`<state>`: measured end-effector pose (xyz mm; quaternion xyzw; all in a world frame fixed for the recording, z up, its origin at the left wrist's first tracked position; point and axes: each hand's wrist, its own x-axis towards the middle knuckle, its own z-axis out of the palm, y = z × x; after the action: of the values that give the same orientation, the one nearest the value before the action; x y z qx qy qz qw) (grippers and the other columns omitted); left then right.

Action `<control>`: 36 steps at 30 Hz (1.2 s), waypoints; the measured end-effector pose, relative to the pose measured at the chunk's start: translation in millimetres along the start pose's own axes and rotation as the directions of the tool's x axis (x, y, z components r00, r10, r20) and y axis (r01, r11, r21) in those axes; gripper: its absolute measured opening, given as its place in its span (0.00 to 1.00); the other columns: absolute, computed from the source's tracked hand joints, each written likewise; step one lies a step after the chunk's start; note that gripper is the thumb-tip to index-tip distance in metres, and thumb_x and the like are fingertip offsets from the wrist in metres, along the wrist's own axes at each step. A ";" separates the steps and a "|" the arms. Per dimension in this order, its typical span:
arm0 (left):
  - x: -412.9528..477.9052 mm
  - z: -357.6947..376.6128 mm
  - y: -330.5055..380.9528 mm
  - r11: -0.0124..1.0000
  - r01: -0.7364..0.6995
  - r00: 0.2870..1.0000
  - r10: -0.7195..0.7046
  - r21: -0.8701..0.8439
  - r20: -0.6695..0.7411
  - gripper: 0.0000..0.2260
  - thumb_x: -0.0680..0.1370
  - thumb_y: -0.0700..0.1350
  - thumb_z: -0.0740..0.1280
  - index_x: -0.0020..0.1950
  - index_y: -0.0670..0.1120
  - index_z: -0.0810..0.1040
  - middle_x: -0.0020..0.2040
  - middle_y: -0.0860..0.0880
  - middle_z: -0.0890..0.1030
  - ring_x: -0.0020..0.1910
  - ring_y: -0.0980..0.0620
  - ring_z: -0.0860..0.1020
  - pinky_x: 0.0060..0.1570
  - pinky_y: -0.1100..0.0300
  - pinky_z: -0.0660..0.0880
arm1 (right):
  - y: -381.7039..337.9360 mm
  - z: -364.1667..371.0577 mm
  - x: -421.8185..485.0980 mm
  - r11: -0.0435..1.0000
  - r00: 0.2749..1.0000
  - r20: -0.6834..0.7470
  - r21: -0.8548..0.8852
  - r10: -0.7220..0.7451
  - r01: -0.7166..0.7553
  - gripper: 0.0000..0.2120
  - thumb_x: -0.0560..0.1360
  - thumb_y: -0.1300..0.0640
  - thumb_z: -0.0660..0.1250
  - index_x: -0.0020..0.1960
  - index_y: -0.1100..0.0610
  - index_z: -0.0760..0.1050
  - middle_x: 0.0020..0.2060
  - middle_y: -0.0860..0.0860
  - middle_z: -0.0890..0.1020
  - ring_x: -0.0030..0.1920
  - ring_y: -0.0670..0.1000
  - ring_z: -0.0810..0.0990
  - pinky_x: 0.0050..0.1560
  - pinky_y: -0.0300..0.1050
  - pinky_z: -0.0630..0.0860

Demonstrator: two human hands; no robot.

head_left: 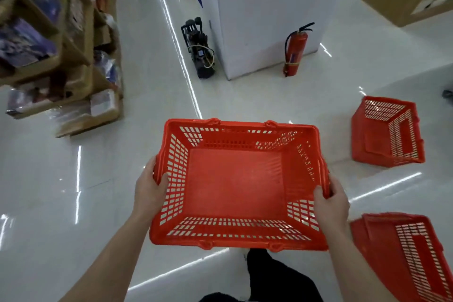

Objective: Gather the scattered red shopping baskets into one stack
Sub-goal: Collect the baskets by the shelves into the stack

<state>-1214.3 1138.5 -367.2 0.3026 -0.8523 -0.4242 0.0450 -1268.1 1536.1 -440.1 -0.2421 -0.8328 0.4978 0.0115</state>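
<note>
Held basket [235,186]: middle of the frame, up off the floor.
Left hand [149,189]: gripping its left rim.
Right hand [333,201]: gripping its right rim.
Side basket [387,132]: tipped over, middle right.
Corner basket [404,252]: tipped, lower right.
Stack: none yet; likely just starting.

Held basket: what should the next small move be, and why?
Probably swing the held basket right, toward the near basket. The left hand and right hand grip its short sides, it is empty, and the near and far basket lie tipped on the floor, unstacked.
</note>
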 end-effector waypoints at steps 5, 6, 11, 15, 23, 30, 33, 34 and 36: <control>103.6 47.0 3.2 0.993 0.062 0.994 -0.071 0.101 0.084 0.24 0.79 0.46 0.68 0.74 0.56 0.67 0.61 0.51 0.81 0.52 0.51 0.82 0.54 0.47 0.80 | 15.0 59.8 50.5 0.984 0.984 0.026 0.004 0.178 -0.178 0.24 0.73 0.58 0.67 0.69 0.51 0.75 0.56 0.50 0.84 0.56 0.54 0.81 0.60 0.50 0.76; 122.9 56.8 4.5 0.990 0.071 0.992 -0.083 0.118 0.094 0.24 0.79 0.47 0.68 0.74 0.56 0.67 0.61 0.51 0.81 0.53 0.50 0.82 0.55 0.45 0.80 | 20.7 71.3 58.6 0.979 0.979 0.029 -0.010 0.203 -0.203 0.25 0.71 0.55 0.67 0.69 0.49 0.74 0.55 0.49 0.84 0.55 0.54 0.82 0.60 0.53 0.77; 211.1 101.5 -2.0 0.975 0.040 0.981 -0.079 0.217 0.175 0.26 0.79 0.48 0.68 0.75 0.56 0.65 0.64 0.52 0.79 0.56 0.49 0.81 0.57 0.44 0.78 | 49.8 124.6 78.8 0.954 0.954 0.027 -0.028 0.298 -0.297 0.23 0.72 0.58 0.67 0.66 0.47 0.74 0.53 0.48 0.84 0.53 0.53 0.83 0.59 0.56 0.79; 265.1 132.4 -9.9 0.970 -0.020 0.961 -0.048 0.243 0.271 0.24 0.80 0.47 0.67 0.75 0.53 0.66 0.64 0.51 0.79 0.55 0.50 0.80 0.56 0.47 0.78 | 69.4 160.4 66.9 0.926 0.927 -0.022 -0.041 0.375 -0.375 0.22 0.73 0.63 0.70 0.66 0.51 0.75 0.52 0.53 0.84 0.52 0.55 0.83 0.56 0.53 0.78; 354.6 179.5 -24.6 0.921 -0.284 0.858 0.119 0.268 0.500 0.24 0.79 0.48 0.68 0.75 0.52 0.67 0.66 0.50 0.78 0.56 0.54 0.77 0.59 0.50 0.76 | 88.0 243.3 -13.3 0.825 0.802 -0.204 0.057 0.561 -0.562 0.24 0.74 0.61 0.72 0.69 0.54 0.72 0.54 0.57 0.84 0.54 0.58 0.83 0.54 0.49 0.75; 390.0 234.8 -60.3 0.870 -0.427 0.756 0.192 0.249 0.625 0.26 0.78 0.49 0.70 0.74 0.53 0.66 0.65 0.50 0.78 0.57 0.51 0.79 0.60 0.45 0.77 | 118.1 304.0 -41.2 0.739 0.690 -0.274 0.157 0.669 -0.655 0.25 0.75 0.63 0.71 0.69 0.55 0.69 0.51 0.52 0.81 0.55 0.60 0.82 0.52 0.47 0.72; 398.5 265.0 -72.9 0.799 -0.555 0.698 0.295 0.233 0.653 0.26 0.78 0.50 0.68 0.75 0.52 0.66 0.66 0.49 0.78 0.60 0.48 0.78 0.61 0.47 0.76 | 135.5 316.1 -24.7 0.738 0.675 -0.310 0.169 0.669 -0.653 0.27 0.75 0.65 0.69 0.72 0.57 0.66 0.55 0.56 0.81 0.56 0.59 0.81 0.53 0.47 0.71; 401.6 275.2 -72.5 0.781 -0.582 0.685 0.321 0.226 0.654 0.26 0.78 0.49 0.68 0.75 0.51 0.66 0.66 0.49 0.78 0.60 0.48 0.78 0.61 0.48 0.75 | 142.5 318.9 -16.7 0.746 0.680 -0.319 0.173 0.660 -0.643 0.28 0.75 0.65 0.69 0.72 0.57 0.65 0.58 0.57 0.81 0.57 0.59 0.81 0.55 0.48 0.72; 406.9 293.9 -69.9 0.764 -0.615 0.665 0.368 0.196 0.650 0.24 0.76 0.45 0.67 0.73 0.49 0.70 0.64 0.48 0.79 0.59 0.49 0.79 0.61 0.52 0.75 | 156.0 323.0 -3.2 0.752 0.674 -0.346 0.183 0.653 -0.634 0.28 0.76 0.64 0.68 0.73 0.56 0.65 0.58 0.55 0.81 0.55 0.55 0.80 0.56 0.48 0.72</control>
<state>-1609.6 1085.7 -679.8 -0.0852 -0.9418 -0.2822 -0.1619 -1288.1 1329.2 -732.4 -0.6125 -0.6625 0.4311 0.0062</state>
